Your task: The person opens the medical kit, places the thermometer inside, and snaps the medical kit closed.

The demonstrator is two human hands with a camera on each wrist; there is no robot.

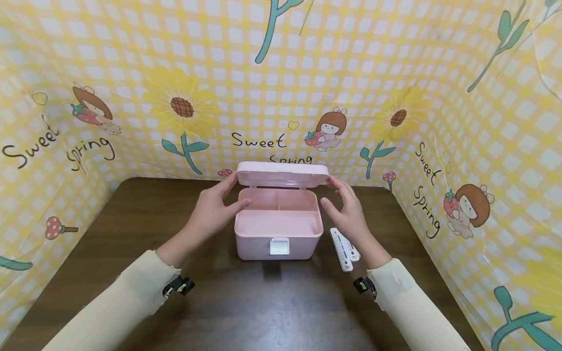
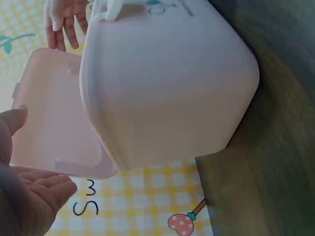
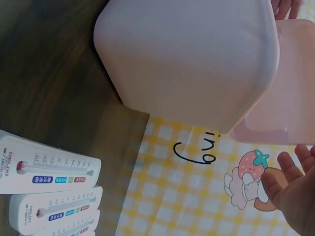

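A pink lidded storage box (image 1: 254,249) stands on the table with its lid (image 1: 281,174) raised and tilted back. Inside show a wide front compartment and two smaller ones behind a divider. My left hand (image 1: 212,207) is at the lid's left end, fingers extended along its edge and thumb over the box rim. At the lid's right end, my right hand (image 1: 349,209) has its fingertips close against the corner, thumb apart. Both hands have loosely straight fingers, as the left wrist view also shows beside the lid (image 2: 54,113). A white latch (image 1: 279,246) hangs on the box front.
Several white thermometers (image 3: 54,169) with printed scales lie overlapping on the dark wooden table (image 1: 272,312), right of the box below my right wrist. A yellow checked cloth (image 1: 246,87) with flowers and cartoon figures rises behind the table and along both sides.
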